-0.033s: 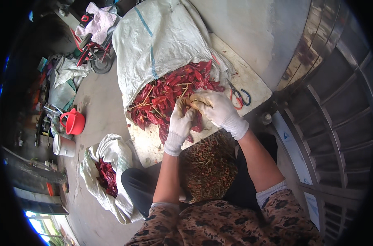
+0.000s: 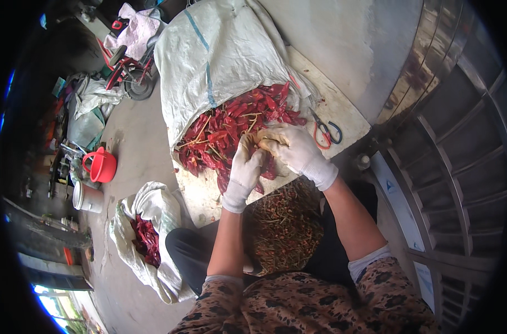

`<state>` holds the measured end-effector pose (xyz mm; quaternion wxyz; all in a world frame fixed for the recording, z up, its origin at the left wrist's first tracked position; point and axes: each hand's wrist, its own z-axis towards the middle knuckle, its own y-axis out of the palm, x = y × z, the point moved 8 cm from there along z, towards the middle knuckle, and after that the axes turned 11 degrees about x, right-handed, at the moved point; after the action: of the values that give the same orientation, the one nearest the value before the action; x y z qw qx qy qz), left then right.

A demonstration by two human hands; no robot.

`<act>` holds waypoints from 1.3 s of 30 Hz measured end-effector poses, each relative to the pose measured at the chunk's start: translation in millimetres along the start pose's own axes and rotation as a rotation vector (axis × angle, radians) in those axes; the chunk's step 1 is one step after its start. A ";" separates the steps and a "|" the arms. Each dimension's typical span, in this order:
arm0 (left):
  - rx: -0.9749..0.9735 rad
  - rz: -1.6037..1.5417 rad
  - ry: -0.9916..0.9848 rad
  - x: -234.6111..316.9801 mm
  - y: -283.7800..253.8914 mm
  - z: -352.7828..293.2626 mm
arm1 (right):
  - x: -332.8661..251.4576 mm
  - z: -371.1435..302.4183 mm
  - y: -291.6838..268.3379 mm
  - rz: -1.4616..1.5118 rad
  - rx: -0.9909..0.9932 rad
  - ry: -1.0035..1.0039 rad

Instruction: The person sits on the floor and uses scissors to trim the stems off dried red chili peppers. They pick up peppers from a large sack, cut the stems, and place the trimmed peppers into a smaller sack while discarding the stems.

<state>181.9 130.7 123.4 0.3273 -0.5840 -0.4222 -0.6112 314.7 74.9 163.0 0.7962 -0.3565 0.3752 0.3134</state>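
Note:
Both my hands wear white gloves with brownish, stained fingers, and they meet over the front of a heap of dried red chili peppers. My left hand is closed, its thumb and fingers pinched on a chili pepper mostly hidden by the gloves. My right hand is closed at the same spot, fingertips against the left ones. Red pods show below and between the hands. The heap spills from the mouth of a large white woven sack lying on a pale board. Scissors with red and dark handles lie right of my right hand.
Below the board, between my legs, is a mass of stems and scraps. A smaller white sack holding red peppers stands on the floor at left. Farther left are a red bucket and a white bucket. A metal-barred gate rises at right.

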 end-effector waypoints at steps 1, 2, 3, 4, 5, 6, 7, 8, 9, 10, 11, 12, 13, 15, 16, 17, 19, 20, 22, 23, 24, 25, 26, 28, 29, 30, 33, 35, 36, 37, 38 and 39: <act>-0.030 0.016 -0.017 4.6 -2.9 -4.0 | -6.5 -0.5 -2.7 0.054 0.067 -0.032; -0.066 0.020 -0.033 7.1 -4.0 -8.0 | -8.3 -1.4 0.6 0.051 0.049 -0.032; -0.077 0.010 -0.055 6.8 -4.3 -10.9 | -10.5 -2.8 4.6 0.046 0.031 -0.032; -0.087 0.000 -0.081 5.3 -4.6 -14.4 | -11.6 -4.0 7.5 0.041 0.012 -0.028; -0.083 -0.010 -0.126 1.1 -4.6 -16.8 | -22.6 -5.4 2.1 -0.062 0.130 -0.163; -0.115 -0.020 -0.087 4.0 -1.6 -18.8 | -22.7 -6.5 2.1 -0.076 0.156 -0.144; -0.133 -0.032 -0.069 3.9 1.2 -20.4 | -21.3 -7.4 3.4 -0.094 0.168 -0.126; -0.137 -0.040 -0.062 4.6 2.9 -20.7 | -23.6 -9.4 2.8 -0.088 0.193 -0.140; -0.096 -0.004 -0.014 7.5 0.8 -19.8 | -23.5 -10.5 1.9 -0.102 0.231 -0.139; -0.091 0.121 0.074 12.6 2.0 -19.5 | -8.8 -11.5 6.6 0.193 0.179 0.078; -0.086 0.247 0.162 18.4 3.5 -18.0 | 5.4 -13.4 12.2 0.496 0.149 0.298; -0.086 0.397 0.240 22.4 6.4 -16.3 | 20.6 -19.1 20.9 0.791 0.125 0.578; -0.107 0.506 0.423 34.1 13.0 -16.9 | 20.7 -19.2 18.1 0.894 0.161 0.602; -0.245 0.791 0.883 46.6 37.4 -26.7 | 32.6 -18.5 2.5 0.927 0.223 0.728; -0.302 0.911 1.113 45.4 46.3 -32.9 | 46.9 -23.8 -3.2 1.031 0.307 0.966; -0.355 0.862 1.047 32.7 50.8 -28.9 | 47.6 -16.2 -19.1 1.113 0.396 0.914; -0.172 1.034 0.815 0.6 41.7 8.5 | 42.7 -5.8 -52.6 1.083 0.520 0.726; -0.063 1.138 0.664 -18.8 30.4 32.0 | 36.3 -2.5 -66.9 1.011 0.523 0.627; 0.055 1.235 0.646 -48.9 19.5 69.2 | 19.0 0.4 -73.9 0.809 0.350 0.487; 0.030 1.342 0.562 -75.4 16.8 90.6 | 12.4 -0.6 -68.3 0.704 0.236 0.460; 0.065 1.392 0.625 -90.9 19.8 109.4 | 2.5 0.2 -62.1 0.621 0.112 0.375; -0.002 1.201 0.451 -123.5 29.3 132.4 | 1.3 1.7 -57.6 0.340 0.096 0.328; -0.020 0.962 0.357 -147.2 39.3 150.5 | -6.4 3.3 -53.4 0.112 0.025 0.189; -0.014 0.587 0.189 -191.7 65.0 166.7 | -9.3 8.3 -43.4 0.171 0.041 0.132; -0.002 0.437 0.114 -203.0 78.0 167.9 | -2.4 8.4 -43.2 0.245 0.088 0.211; 0.007 0.501 0.143 -197.2 73.5 175.5 | 5.2 10.4 -48.1 0.407 0.178 0.264; 0.023 1.490 0.265 -160.4 58.8 178.1 | 32.8 11.0 -64.5 0.704 0.409 0.417; 0.035 1.167 0.569 -113.0 58.7 135.8 | 40.7 9.6 -70.7 0.507 0.416 0.418; 0.070 0.921 0.629 -89.2 54.0 121.9 | 43.5 7.4 -75.0 0.325 0.441 0.419; 0.091 0.754 0.614 -73.6 47.6 110.4 | 37.6 7.5 -75.2 0.098 0.413 0.326; 0.097 0.751 0.779 -52.3 47.3 94.4 | 30.2 7.2 -71.9 -0.126 0.378 0.229; 0.087 0.543 0.607 -50.5 38.8 88.0 | 22.0 6.7 -65.8 -0.347 0.340 0.127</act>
<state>260.3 188.4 75.2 0.6109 -0.4528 -0.1625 -0.6289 379.2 49.2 169.9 0.8614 -0.2954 0.4052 0.0815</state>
